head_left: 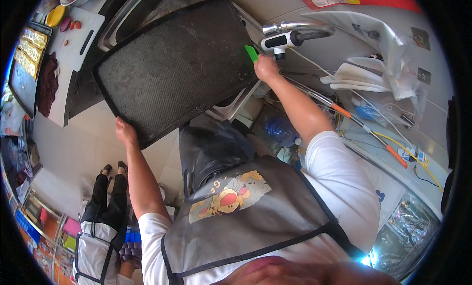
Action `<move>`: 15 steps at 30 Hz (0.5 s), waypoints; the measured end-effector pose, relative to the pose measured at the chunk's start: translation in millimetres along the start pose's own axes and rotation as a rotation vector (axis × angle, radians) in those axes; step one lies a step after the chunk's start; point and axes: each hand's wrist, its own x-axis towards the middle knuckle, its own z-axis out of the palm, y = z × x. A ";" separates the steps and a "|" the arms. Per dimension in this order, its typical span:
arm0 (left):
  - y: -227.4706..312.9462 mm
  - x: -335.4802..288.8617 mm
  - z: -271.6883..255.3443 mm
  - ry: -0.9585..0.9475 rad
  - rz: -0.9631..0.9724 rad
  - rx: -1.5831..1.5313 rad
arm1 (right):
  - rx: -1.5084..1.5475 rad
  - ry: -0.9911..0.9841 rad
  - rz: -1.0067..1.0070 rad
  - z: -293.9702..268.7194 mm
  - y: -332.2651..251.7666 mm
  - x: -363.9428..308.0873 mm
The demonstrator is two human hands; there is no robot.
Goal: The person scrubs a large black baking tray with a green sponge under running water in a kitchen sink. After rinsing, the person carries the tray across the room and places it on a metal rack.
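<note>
One black baking tray (172,71) stretches lengthwise from the left hand (126,132), clasping its near corner, to the right hand (266,68), gripping a green scraper (251,53) opposite.

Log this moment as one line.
left hand: grips black baking tray edge | right hand: green scraper at tray's right edge | tray: over steel sink

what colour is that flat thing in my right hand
The flat thing in your right hand is bright green, seen best in the head view.
</note>
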 end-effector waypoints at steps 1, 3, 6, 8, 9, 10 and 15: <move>2.1 -0.4 -1.1 0.003 0.000 0.025 | 0.000 -0.017 -0.046 2.5 -6.2 -2.1; 2.9 -0.4 -0.1 0.024 0.006 0.011 | 0.020 -0.030 -0.131 4.8 -12.3 1.2; 4.1 -4.4 -2.0 0.030 -0.012 -0.005 | 0.079 0.053 -0.004 -10.6 -10.6 -0.2; 3.5 -3.6 -1.1 0.034 -0.010 0.000 | 0.072 0.104 -0.057 -0.9 11.0 4.1; 2.4 -3.4 0.1 0.040 -0.001 0.012 | 0.063 0.131 -0.074 1.6 16.4 2.1; 1.3 -3.0 1.4 0.046 0.008 0.024 | 0.054 0.158 -0.091 3.5 21.4 2.1; 7.6 -2.8 -1.6 0.037 -0.001 0.018 | 0.115 0.050 0.008 6.0 33.9 -7.6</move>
